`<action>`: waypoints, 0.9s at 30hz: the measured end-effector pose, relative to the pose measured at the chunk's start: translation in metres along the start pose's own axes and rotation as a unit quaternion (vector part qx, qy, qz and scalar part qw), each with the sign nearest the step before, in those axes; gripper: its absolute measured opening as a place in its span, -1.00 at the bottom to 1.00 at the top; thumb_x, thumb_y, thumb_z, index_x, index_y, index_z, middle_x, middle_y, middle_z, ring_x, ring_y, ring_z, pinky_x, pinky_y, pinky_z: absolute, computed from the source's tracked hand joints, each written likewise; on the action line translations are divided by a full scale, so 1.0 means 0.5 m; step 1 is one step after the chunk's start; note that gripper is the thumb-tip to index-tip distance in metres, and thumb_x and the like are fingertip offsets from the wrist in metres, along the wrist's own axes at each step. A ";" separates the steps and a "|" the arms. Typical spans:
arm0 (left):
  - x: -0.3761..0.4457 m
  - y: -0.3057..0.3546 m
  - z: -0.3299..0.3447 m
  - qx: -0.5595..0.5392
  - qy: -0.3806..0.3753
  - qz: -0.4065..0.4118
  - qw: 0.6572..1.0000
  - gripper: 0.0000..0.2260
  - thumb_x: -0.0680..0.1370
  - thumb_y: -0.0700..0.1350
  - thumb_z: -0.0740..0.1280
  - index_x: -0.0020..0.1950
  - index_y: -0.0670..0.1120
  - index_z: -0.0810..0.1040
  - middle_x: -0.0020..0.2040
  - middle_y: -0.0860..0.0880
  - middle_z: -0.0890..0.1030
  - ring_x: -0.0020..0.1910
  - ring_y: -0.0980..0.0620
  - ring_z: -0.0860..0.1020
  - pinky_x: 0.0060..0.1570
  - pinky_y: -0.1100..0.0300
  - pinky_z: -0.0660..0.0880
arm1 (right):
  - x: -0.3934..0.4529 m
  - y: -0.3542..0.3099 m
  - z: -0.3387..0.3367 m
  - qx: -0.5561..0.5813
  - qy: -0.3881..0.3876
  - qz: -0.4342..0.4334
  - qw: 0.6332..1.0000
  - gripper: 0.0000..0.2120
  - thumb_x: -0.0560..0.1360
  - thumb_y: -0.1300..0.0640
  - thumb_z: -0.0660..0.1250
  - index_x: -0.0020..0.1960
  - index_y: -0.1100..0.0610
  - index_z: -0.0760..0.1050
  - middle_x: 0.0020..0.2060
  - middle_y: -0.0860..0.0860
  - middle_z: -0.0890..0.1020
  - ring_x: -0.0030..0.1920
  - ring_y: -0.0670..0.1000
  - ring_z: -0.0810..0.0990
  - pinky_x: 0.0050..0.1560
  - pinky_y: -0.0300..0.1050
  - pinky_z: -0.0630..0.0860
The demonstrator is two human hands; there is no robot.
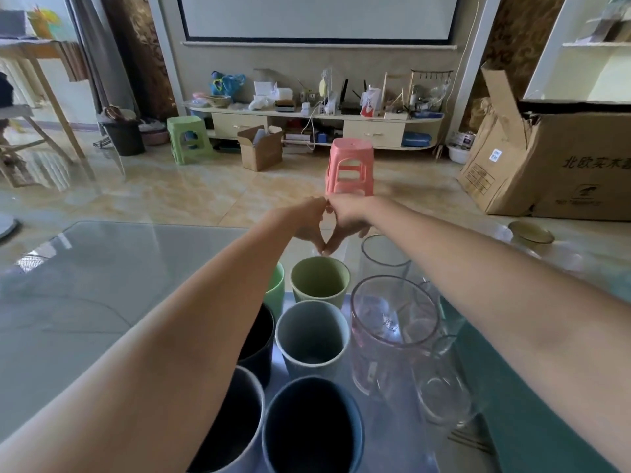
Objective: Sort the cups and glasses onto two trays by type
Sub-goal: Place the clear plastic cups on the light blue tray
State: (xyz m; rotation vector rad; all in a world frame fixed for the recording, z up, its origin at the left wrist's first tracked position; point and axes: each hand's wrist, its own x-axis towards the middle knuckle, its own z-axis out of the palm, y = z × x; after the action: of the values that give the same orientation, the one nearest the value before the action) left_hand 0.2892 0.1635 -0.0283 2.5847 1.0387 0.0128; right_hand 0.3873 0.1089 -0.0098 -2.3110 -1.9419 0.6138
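Both my arms reach forward over the table. My left hand (305,221) and my right hand (348,220) meet with curved fingers, thumb tips and fingertips touching in a heart shape, and hold nothing. They hover just beyond an olive cup (320,279). On the left stand opaque cups: a light green cup (277,288) partly behind my left arm, a grey-blue cup (312,332), a black cup (258,336) and two dark cups (312,428) nearest me. On the right stand a tall clear glass (384,257), a pink-tinted glass (392,322) and a small glass (444,387).
All stand on a glass-topped table (85,285). A teal surface (532,421) lies under my right arm. A shallow bowl (531,232) sits at the table's far right. On the floor beyond are a pink stool (349,167), a green stool (187,138) and a big cardboard box (563,162).
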 end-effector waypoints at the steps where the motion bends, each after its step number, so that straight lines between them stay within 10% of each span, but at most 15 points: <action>1: -0.003 -0.005 -0.001 -0.027 0.011 0.001 1.000 -0.21 0.30 -0.21 0.58 0.42 -0.25 0.25 0.39 -0.18 0.42 0.31 -0.14 0.44 0.19 0.17 0.39 | -0.003 0.002 -0.001 0.020 0.007 -0.010 1.000 -0.08 0.20 0.05 0.61 0.42 0.06 0.19 0.37 0.02 0.36 0.17 0.08 0.48 -0.01 0.03 0.62; 9: -0.118 0.032 -0.128 -0.125 0.176 0.068 0.974 -0.22 0.22 -0.09 0.63 0.26 -0.17 0.23 0.04 0.03 0.45 0.03 0.07 0.46 0.20 0.14 0.41 | -0.146 -0.045 -0.120 0.111 0.150 -0.101 0.977 -0.11 0.17 0.07 0.62 0.35 0.02 0.19 0.09 -0.06 0.45 0.07 -0.02 0.48 -0.04 -0.15 0.48; 14: -0.300 0.143 -0.208 -0.112 0.167 0.157 0.967 -0.16 0.03 0.41 0.46 0.08 -0.03 0.23 0.12 0.00 0.52 0.12 -0.01 0.47 0.18 0.11 0.34 | -0.347 -0.074 -0.188 0.171 0.161 -0.142 0.962 -0.16 0.14 0.02 0.62 0.31 -0.07 0.28 0.19 -0.08 0.48 0.15 -0.02 0.52 0.10 -0.06 0.55; 23: -0.551 0.318 -0.171 -0.214 0.231 0.173 0.933 -0.22 0.24 0.03 0.61 0.30 -0.10 0.27 0.22 -0.04 0.50 0.17 0.00 0.51 0.18 0.02 0.50 | -0.700 -0.085 -0.147 0.288 0.221 -0.156 0.919 -0.26 0.18 -0.06 0.54 0.32 -0.08 0.37 0.11 -0.17 0.52 0.09 -0.06 0.57 -0.06 -0.09 0.63; 27: -0.631 0.360 -0.095 -0.157 0.214 0.177 0.948 -0.25 0.24 0.06 0.60 0.25 -0.15 0.30 0.08 0.06 0.49 -0.07 0.23 0.46 -0.10 0.49 0.45 | -0.781 -0.065 -0.062 0.305 0.201 -0.124 0.922 -0.20 0.10 -0.14 0.55 0.28 -0.09 0.36 0.18 -0.09 0.52 0.10 -0.03 0.58 -0.02 -0.01 0.63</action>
State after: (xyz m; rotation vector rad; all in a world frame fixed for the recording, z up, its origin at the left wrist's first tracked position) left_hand 0.1726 -0.1534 0.1134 2.4788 0.6151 0.7933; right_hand 0.3178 -0.2520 0.1301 -1.6228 -1.5307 0.5583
